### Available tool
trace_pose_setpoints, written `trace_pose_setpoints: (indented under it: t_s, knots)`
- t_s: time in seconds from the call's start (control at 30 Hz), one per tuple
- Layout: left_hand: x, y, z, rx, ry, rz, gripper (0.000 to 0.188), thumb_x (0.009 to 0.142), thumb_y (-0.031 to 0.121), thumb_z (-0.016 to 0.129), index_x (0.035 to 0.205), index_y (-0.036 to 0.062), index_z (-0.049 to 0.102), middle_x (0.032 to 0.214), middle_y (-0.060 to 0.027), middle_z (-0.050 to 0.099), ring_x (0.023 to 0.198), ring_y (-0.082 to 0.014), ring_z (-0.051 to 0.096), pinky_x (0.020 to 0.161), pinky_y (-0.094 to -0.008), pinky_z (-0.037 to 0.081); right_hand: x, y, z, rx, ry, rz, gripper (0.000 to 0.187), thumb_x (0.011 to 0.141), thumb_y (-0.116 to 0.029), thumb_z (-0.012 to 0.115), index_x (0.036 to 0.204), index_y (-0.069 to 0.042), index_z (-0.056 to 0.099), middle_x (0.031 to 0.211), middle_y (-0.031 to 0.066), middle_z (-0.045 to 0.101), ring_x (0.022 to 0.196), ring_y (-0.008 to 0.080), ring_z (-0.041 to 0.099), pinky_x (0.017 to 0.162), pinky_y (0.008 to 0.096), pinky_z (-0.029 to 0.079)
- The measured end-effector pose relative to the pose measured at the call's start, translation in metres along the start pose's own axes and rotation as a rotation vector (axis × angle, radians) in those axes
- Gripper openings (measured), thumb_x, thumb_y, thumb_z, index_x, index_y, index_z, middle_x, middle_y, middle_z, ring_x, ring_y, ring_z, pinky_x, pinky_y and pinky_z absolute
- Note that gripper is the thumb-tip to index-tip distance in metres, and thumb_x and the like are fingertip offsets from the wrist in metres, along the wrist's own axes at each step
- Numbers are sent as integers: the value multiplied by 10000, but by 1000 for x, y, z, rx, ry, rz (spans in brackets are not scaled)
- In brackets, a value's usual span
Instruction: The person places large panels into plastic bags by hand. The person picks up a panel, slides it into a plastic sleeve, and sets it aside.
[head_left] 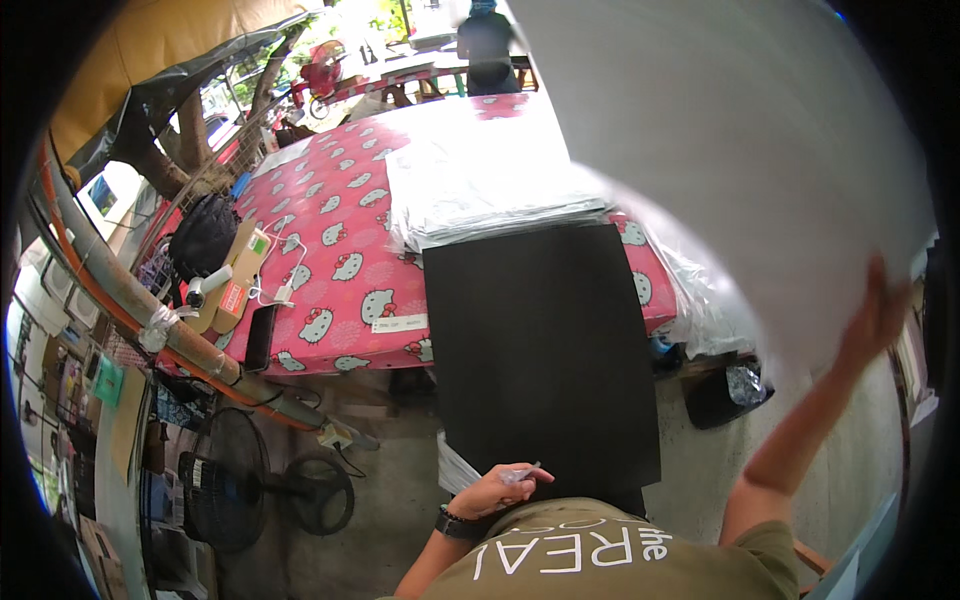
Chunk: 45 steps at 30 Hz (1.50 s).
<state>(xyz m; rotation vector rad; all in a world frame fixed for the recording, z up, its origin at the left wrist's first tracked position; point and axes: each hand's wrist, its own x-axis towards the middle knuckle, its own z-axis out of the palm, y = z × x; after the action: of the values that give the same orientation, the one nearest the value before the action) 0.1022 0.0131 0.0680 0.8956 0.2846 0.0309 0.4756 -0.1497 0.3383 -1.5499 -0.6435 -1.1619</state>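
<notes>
My right hand [875, 315] is raised at the far right, against the edge of a large white translucent sheet [740, 150] that it holds up. The sheet fills the upper right and is blurred. My left hand [505, 488] is closed near my waist around a small clear, whitish piece, perhaps plastic; its kind is hard to make out. Just beyond it lies a flat black board [540, 350], reaching from the table's near edge toward my body. A stack of white plastic-like sheets [490, 185] rests on the table past the board.
The table has a pink patterned cover [345, 235]. On its left are a phone [261, 338], a cardboard box [235, 275] and a white cable. A black fan [225, 480] stands on the floor at left, below an orange-and-grey pole [190, 335]. A person [487, 50] is at the far end.
</notes>
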Motion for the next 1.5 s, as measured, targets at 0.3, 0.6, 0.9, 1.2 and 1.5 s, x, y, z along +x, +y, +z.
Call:
trace_pose_setpoints:
  t_s: [0.3,0.6,0.9,1.2,1.5]
  knots:
    - [-25,6,-4,36,202,48,445,822,210,528,1142,-75,409,657,67,375,519,-5,288,446,-137,236,-76,-115,377,283,-638,-573,377,763,14,391,1062,-150,553,897,99,575,873,266,543,748,383,432]
    - [-53,-1,-19,-144,223,-9,515,825,250,533,1199,-58,358,696,34,406,531,-16,321,442,-148,254,-258,-87,438,87,-1379,-662,416,741,11,434,1081,-193,560,1041,11,578,984,229,509,832,350,436]
    - [-130,35,-45,-118,881,403,424,784,164,554,1144,-23,429,579,27,432,429,-25,307,376,-160,236,-282,-76,441,92,-1246,-429,104,694,-128,565,777,-133,626,796,114,599,823,264,586,670,371,471]
    - [-234,75,0,180,1510,810,298,867,188,489,1109,19,459,566,24,403,425,-26,325,370,-148,262,-268,-75,433,91,-1320,-388,640,597,-355,717,1172,-202,482,1220,46,440,1189,246,332,934,418,327]
    - [-213,74,-3,179,1358,761,308,852,163,511,1090,-24,460,632,-14,472,479,-58,403,420,-171,324,-273,-84,420,-33,-1358,-393,230,606,-266,701,753,-92,665,751,116,627,760,260,616,670,343,482]
